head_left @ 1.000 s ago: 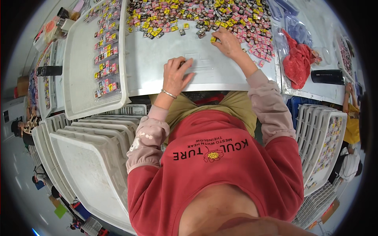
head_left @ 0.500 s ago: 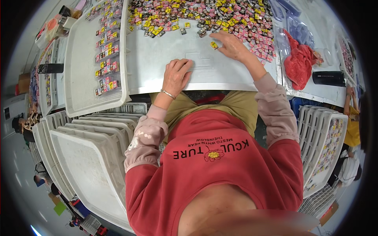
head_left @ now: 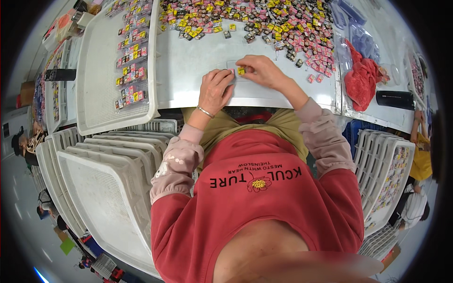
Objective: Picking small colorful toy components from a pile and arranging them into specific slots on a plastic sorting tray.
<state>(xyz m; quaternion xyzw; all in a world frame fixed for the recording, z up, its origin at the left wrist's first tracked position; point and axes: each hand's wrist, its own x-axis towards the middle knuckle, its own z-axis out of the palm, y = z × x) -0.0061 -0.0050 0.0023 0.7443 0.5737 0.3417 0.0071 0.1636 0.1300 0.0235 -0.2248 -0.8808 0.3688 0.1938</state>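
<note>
My right hand [head_left: 264, 71] is above the near part of the table, with a small yellow-and-black block [head_left: 241, 70] pinched at its fingertips. Close beside it, my left hand [head_left: 216, 89] rests with curled fingers near the table's front edge. A small pink block [head_left: 231, 71] shows at the left fingertips; what those fingers grip underneath is hidden. Thin clear plastic [head_left: 230, 63] lies on the table by both hands, its outline faint. Beyond the hands spreads a large heap of small pink, black and yellow blocks [head_left: 264, 23].
A white perforated tray [head_left: 99, 89] at left holds rows of clear packs filled with blocks [head_left: 130, 96]. Stacked white trays [head_left: 101, 184] stand below it, more [head_left: 384, 184] at right. A red cloth [head_left: 361, 80] and a black cylinder [head_left: 395, 99] lie on the table's right.
My right hand has moved left and nearer with the yellow block, coming beside the left hand. A pink block now shows at my left fingertips. Several blocks at the heap's near right edge have shifted.
</note>
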